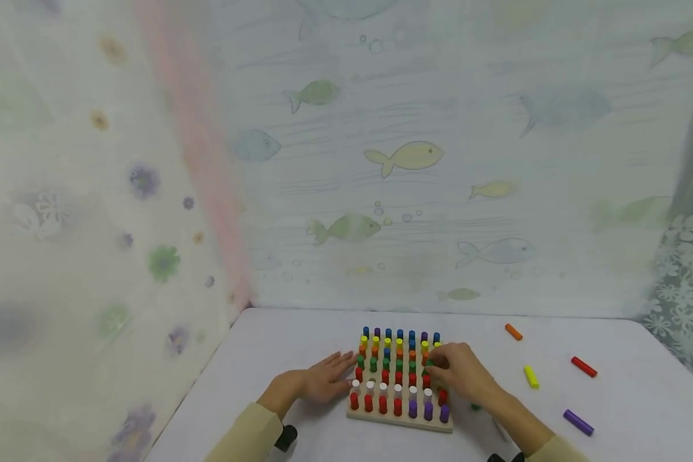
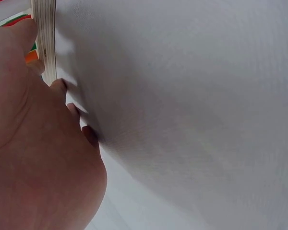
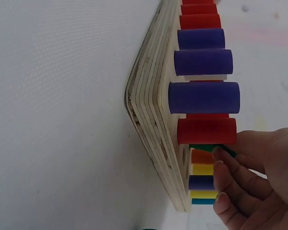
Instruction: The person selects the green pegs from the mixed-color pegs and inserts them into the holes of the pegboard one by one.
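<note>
A wooden pegboard [image 1: 401,421] holds rows of coloured pegs. Blue and purple pegs stand at the back, then mostly yellow, orange, green, red and white rows, with red and purple pegs in front. At the board's left edge my left hand [image 1: 326,380] rests with fingers stretched out, fingertips against its side. Over the right side, my right hand [image 1: 462,370] pinches a green peg [image 3: 206,147] between thumb and fingers, at the right end of the green row. A red peg [image 3: 206,131] partly covers that grip in the right wrist view.
Loose pegs lie on the white table to the right: orange [image 1: 513,332], yellow [image 1: 531,376], red [image 1: 584,366] and purple [image 1: 579,422]. A dark green piece [image 1: 476,407] and a whitish peg [image 1: 500,429] lie beside my right forearm. Patterned curtains [image 1: 416,192] hang behind.
</note>
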`<move>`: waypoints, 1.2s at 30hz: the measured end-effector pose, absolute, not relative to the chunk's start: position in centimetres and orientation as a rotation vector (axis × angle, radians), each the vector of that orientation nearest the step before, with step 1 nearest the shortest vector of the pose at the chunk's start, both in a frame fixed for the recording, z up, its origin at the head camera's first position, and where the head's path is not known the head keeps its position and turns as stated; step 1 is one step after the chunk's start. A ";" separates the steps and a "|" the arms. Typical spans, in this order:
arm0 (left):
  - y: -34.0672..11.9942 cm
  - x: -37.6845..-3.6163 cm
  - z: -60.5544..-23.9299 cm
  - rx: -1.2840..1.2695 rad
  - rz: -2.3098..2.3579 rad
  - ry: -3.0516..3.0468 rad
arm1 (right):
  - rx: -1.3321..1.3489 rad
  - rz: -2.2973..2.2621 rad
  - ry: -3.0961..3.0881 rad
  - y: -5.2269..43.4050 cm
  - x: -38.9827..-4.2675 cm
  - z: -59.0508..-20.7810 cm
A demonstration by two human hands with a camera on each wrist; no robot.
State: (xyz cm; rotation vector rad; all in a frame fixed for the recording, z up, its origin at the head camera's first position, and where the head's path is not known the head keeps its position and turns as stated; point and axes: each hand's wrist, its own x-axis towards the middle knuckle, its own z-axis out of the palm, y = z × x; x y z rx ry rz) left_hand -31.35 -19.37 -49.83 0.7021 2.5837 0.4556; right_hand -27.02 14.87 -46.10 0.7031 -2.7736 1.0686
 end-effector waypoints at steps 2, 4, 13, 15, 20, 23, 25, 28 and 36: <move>-19.3 -31.3 -49.7 0.694 0.460 2.575 | 0.714 1.068 -2.782 14.8 -27.1 -46.0; -19.4 -31.4 -49.6 0.694 0.451 2.570 | 0.720 1.066 -2.786 14.7 -27.2 -45.9; -19.3 -31.6 -49.6 0.713 0.464 2.582 | 0.660 1.029 -2.802 14.6 -27.2 -45.9; -19.3 -31.4 -49.6 0.696 0.461 2.573 | 0.673 1.032 -2.808 14.5 -27.2 -46.0; -19.2 -31.2 -49.4 0.700 0.457 2.583 | 0.714 1.039 -2.815 14.4 -27.3 -46.1; -19.2 -31.3 -49.5 0.699 0.463 2.584 | 0.718 1.048 -2.845 14.3 -27.4 -46.1; -19.4 -32.0 -50.4 0.694 0.480 2.569 | 0.715 1.057 -2.869 14.3 -27.4 -46.2; -18.9 -31.5 -49.5 0.679 0.448 2.576 | 0.730 1.051 -2.880 14.7 -27.5 -46.0; -18.5 -30.2 -47.3 0.663 0.430 2.574 | 0.868 1.050 -2.855 15.7 -27.2 -45.6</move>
